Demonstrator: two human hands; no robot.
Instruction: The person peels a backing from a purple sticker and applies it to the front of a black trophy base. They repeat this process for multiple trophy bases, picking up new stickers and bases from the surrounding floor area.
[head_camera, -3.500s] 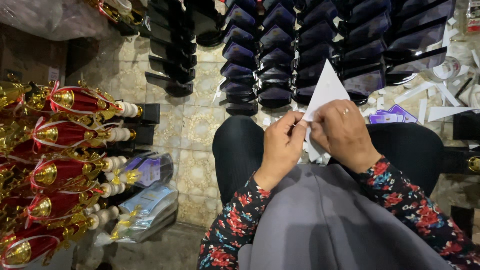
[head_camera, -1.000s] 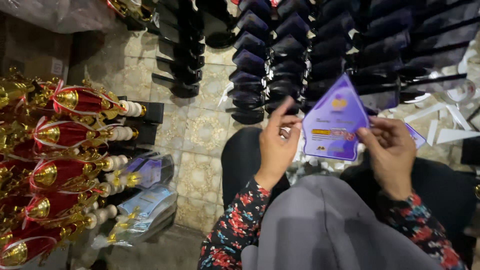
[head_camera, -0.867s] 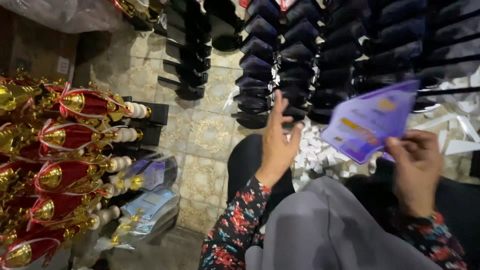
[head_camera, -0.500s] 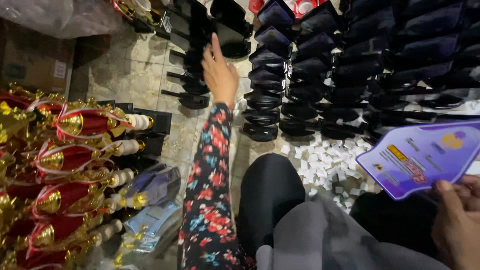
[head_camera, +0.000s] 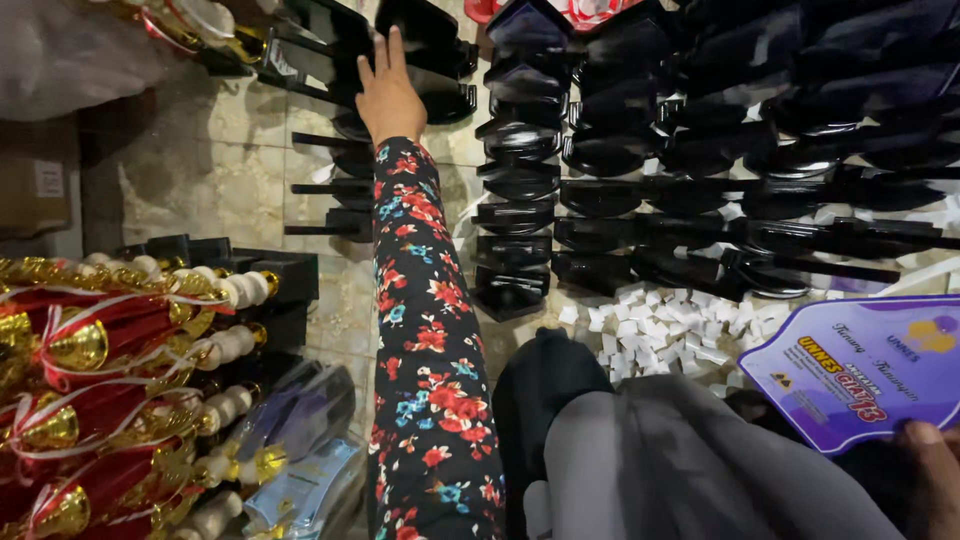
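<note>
Fingers of the left hand (head_camera: 388, 92) were spread over a glossy black base (head_camera: 425, 95) on the floor; looked rigid, slippery, best gripped by its edges. Right hand (head_camera: 930, 470) pinched a thin purple plaque (head_camera: 860, 370).

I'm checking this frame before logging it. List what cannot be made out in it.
- Right hand: head view, mostly cut off by the frame's lower right corner; its grip on the purple plaque is barely visible.
- Left hand: its palm side is hidden, so contact with the black bases beneath it is unclear.
- Red and gold trophies: cut off by the left edge.
- Black bases at top: cut off by the upper edge.
</note>
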